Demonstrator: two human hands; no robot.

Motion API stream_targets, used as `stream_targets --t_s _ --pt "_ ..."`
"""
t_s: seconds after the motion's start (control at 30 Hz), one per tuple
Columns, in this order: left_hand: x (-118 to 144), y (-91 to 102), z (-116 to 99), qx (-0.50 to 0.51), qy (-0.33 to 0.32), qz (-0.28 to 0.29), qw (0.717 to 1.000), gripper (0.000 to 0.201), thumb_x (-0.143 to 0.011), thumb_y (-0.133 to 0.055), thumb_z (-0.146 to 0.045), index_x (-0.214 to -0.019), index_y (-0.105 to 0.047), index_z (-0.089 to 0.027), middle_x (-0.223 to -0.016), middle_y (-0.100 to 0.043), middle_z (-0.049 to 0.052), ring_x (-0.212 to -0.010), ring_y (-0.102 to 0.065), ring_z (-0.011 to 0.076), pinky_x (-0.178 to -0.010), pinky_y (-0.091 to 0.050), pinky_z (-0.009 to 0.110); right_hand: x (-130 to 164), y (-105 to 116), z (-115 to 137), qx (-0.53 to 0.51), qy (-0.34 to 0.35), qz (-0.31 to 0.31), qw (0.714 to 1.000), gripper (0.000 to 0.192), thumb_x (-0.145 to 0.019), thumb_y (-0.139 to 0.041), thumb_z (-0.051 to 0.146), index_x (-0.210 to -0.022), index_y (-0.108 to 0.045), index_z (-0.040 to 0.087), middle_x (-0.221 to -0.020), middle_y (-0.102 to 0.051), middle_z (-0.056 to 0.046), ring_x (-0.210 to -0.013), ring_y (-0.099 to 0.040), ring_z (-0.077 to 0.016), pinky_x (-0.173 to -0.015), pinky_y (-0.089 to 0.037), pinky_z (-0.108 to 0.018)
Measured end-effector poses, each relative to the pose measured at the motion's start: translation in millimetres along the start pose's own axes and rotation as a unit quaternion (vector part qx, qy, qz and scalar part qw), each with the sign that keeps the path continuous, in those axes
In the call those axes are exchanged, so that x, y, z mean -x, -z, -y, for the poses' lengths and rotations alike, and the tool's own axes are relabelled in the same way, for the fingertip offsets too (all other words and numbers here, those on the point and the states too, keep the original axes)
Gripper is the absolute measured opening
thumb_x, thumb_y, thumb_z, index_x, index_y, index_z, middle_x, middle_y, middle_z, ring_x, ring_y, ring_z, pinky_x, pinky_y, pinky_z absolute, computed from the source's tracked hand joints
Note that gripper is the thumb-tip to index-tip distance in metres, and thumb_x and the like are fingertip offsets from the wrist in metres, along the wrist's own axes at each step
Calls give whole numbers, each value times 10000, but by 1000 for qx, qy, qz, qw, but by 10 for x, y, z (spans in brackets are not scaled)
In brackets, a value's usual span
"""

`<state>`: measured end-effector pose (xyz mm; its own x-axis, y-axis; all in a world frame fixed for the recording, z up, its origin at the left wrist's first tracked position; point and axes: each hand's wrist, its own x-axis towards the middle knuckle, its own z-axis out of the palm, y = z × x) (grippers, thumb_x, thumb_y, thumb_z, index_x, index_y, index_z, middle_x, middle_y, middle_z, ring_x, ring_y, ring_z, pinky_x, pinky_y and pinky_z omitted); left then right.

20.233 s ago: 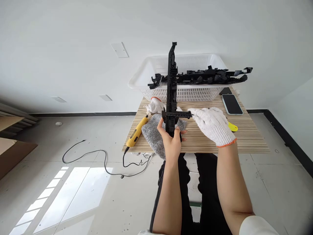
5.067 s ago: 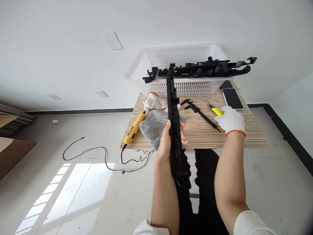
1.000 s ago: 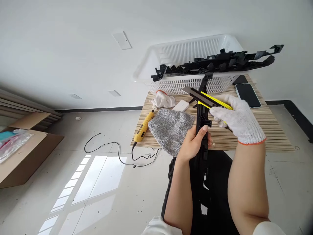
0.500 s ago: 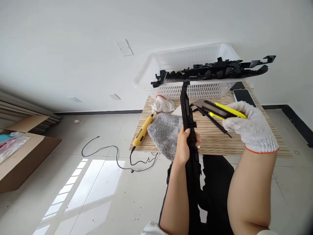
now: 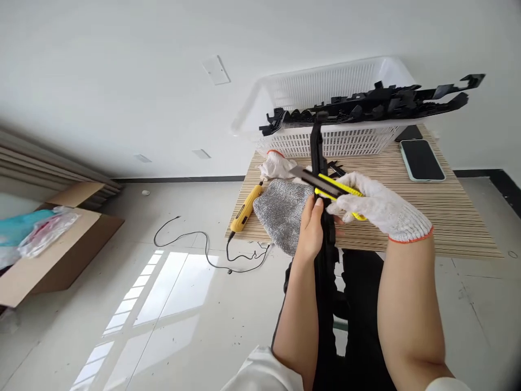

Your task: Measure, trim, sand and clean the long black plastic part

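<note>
My bare left hand [image 5: 312, 228] is closed round a long black plastic part [image 5: 316, 146], which runs up from my lap toward the basket. In my right hand [image 5: 366, 201], which wears a white knit glove with an orange cuff, is a yellow and black utility knife [image 5: 331, 187]. Its blade points to the upper left and crosses in front of the black part, just above my left fingers. Whether the blade touches the part I cannot tell. A grey cloth [image 5: 280, 214] lies left of my left hand on the slatted table [image 5: 439, 228].
A white plastic basket [image 5: 337, 142] with several black plastic parts [image 5: 374, 106] across it stands at the back. A phone [image 5: 422, 160] lies to the right. On the left are a yellow corded tool [image 5: 246, 208] and a crumpled glove [image 5: 274, 165]. A cardboard box [image 5: 77, 255] sits on the floor.
My right hand has brought the knife left and down, from beside the black part to across it. The phone now shows fully. The whole view has shifted slightly.
</note>
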<state>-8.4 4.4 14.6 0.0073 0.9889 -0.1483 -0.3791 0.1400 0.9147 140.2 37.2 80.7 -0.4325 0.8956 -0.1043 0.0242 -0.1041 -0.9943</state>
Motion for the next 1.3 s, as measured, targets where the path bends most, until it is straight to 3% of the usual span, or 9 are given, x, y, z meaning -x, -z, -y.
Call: stream_targets --t_s 0.13,0.27,0.4,0.53,0.8,0.93,1.13,1.23,1.3 --pt "5 -38 -11 -1 -2 58 998 296 -948 -553 -505 -1038 -573 -224 -836 -687 16 -564 -638 130 -556 -555 273 -152 -77 -77 -70 110 -118 984 250 -830 -717 357 -1018 -589 251 -980 -699 -33 -866 -694 -181 -581 -537 -257" --pt "28 -97 -16 26 -8 88 996 300 -935 -577 -495 -1039 -582 -214 -867 -696 22 -611 -644 131 -542 -559 260 -175 -74 -43 -53 195 -227 953 279 -798 -742 307 -1039 -613 247 -980 -710 -23 -808 -691 -161 -551 -524 -242" --pt "47 -73 -71 13 -23 76 997 328 -915 -595 -524 -967 -607 -200 -863 -698 29 -566 -607 108 -482 -518 228 91 129 36 45 143 -216 965 305 -695 -836 223 -961 -688 199 -735 -695 -11 -573 -611 -130 -494 -507 -258" --pt "15 9 -109 5 -30 32 999 369 -885 -615 -559 -914 -624 -192 -842 -708 43 -561 -611 117 -480 -517 232 334 335 45 102 137 -313 934 315 -631 -850 182 -922 -732 180 -646 -666 -2 -460 -541 -111 -387 -428 -239" --pt "3 66 -145 6 -26 7 1000 282 -895 -621 -483 -997 -640 -221 -855 -717 34 -589 -638 143 -490 -513 251 280 270 99 188 29 -259 947 331 -672 -845 264 -971 -734 175 -647 -663 -15 -500 -548 -107 -429 -445 -228" --pt "14 79 -153 14 -35 6 999 242 -912 -606 -450 -1008 -608 -228 -862 -715 27 -591 -638 136 -508 -513 244 223 263 52 142 80 -266 950 283 -697 -816 227 -955 -711 180 -648 -650 -6 -504 -534 -106 -441 -436 -248" --pt "20 57 -174 20 -31 -21 999 278 -899 -612 -461 -1047 -602 -226 -878 -712 29 -669 -678 153 -526 -513 230 119 237 -43 0 100 -203 974 235 -744 -759 253 -942 -632 245 -701 -665 25 -476 -506 -96 -426 -380 -247" --pt "30 51 -194 17 -29 -35 999 293 -871 -651 -470 -1042 -635 -233 -857 -700 23 -644 -670 152 -478 -484 218 80 181 -26 -17 13 -91 996 244 -758 -733 286 -946 -582 254 -829 -726 5 -442 -528 -97 -398 -380 -243" --pt "22 47 -177 15 -18 -58 998 286 -850 -678 -481 -984 -655 -230 -763 -664 7 -598 -655 152 -436 -449 210 59 134 -12 22 -63 -7 998 239 -755 -730 270 -941 -582 236 -694 -698 9 -420 -532 -110 -394 -402 -242"
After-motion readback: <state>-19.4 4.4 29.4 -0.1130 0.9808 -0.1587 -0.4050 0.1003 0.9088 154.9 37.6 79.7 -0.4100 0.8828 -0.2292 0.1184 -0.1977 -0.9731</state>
